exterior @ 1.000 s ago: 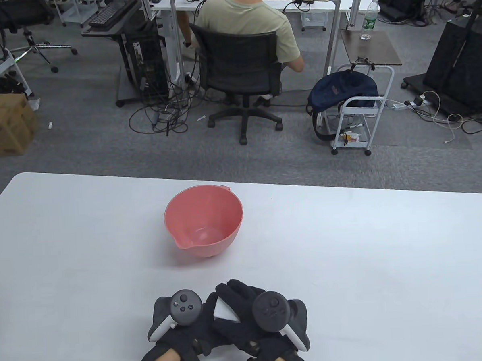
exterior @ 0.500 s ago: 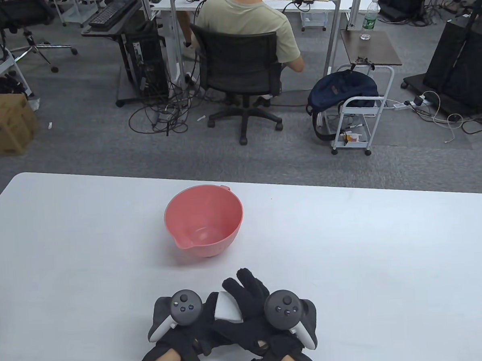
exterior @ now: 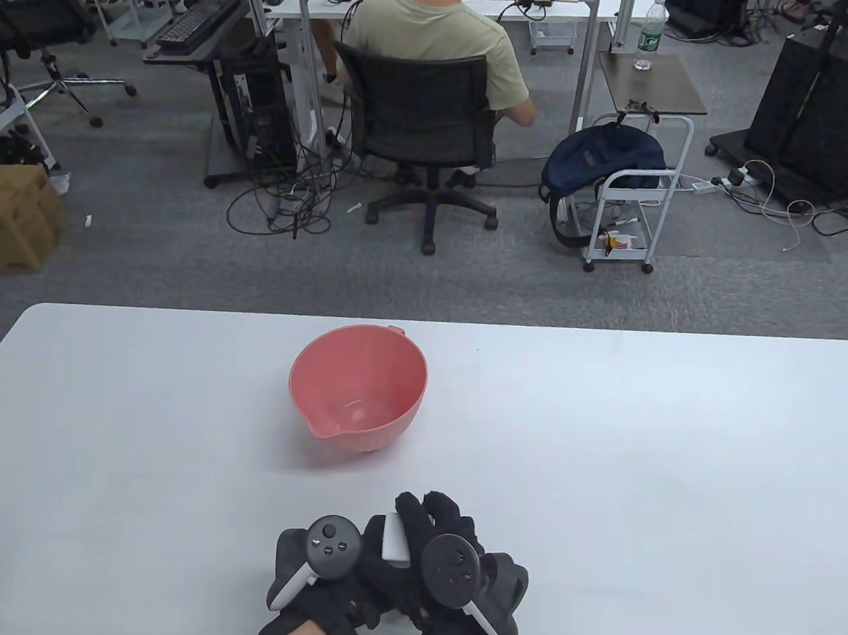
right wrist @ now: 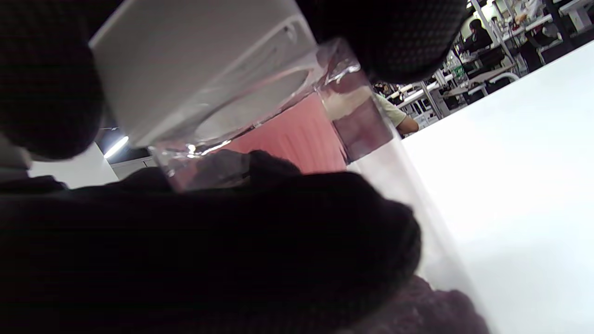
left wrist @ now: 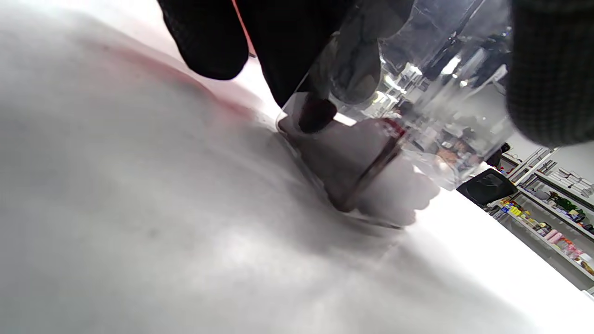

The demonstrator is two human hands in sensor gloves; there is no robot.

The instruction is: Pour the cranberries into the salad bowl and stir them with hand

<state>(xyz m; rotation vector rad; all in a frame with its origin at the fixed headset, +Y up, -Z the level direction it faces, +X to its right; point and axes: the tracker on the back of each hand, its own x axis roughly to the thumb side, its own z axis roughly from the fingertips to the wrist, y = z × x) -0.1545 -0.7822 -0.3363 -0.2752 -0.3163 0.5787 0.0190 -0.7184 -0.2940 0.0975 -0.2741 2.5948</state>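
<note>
White table (exterior: 616,463), clear container (exterior: 394,539) between both grips; bowl (exterior: 358,388) beyond

Beyond the far edge of the white counter (exterior: 614,428) lies grey carpet (exterior: 144,261). A person (exterior: 438,40) sits on a black office chair (exterior: 421,133) at a white desk (exterior: 450,4), back to the counter. Tangled cables (exterior: 283,204) lie by a computer tower (exterior: 257,106). A cardboard box (exterior: 7,219) stands at left. A dark backpack (exterior: 600,159) leans on a small white cart (exterior: 631,200); a water bottle (exterior: 649,32) stands on a brown side table (exterior: 657,85).
</note>
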